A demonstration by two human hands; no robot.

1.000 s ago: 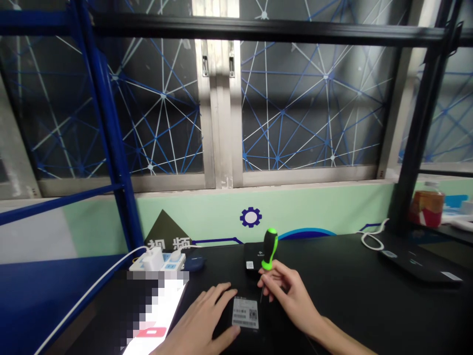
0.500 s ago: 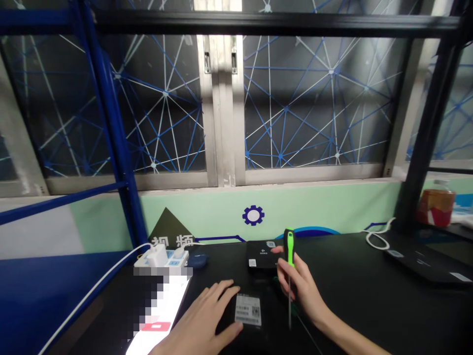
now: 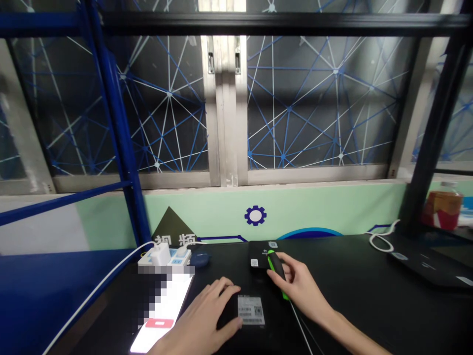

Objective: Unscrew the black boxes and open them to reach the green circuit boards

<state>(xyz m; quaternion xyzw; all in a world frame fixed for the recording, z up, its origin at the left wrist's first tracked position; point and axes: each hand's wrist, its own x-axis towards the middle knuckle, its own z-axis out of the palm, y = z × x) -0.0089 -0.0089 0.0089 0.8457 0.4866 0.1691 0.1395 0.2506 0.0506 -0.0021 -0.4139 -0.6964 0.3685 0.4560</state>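
Note:
My right hand (image 3: 303, 286) grips a screwdriver (image 3: 276, 264) by its black and green handle. The long metal shaft slants down and to the right toward the front of the table; its tip is out of view. Behind the handle lies a black box (image 3: 254, 252) with small white labels. My left hand (image 3: 214, 308) lies with its fingers apart beside a dark flat object bearing a printed grey label (image 3: 251, 310). The thumb reaches the label's edge. Against the black table the object's outline is hard to make out.
A lit phone-like screen (image 3: 173, 305) lies to the left, partly pixelated. Behind it stand a white power strip (image 3: 144, 261) with a charger and cable, and a dark blue object (image 3: 200, 260). At the right are a black flat device (image 3: 428, 266) and a white cable loop (image 3: 380, 244).
The screwdriver has swung from upright to slanting, its handle now tipped left and its shaft pointing down right. My right hand has turned with it. My left hand has stayed nearly still.

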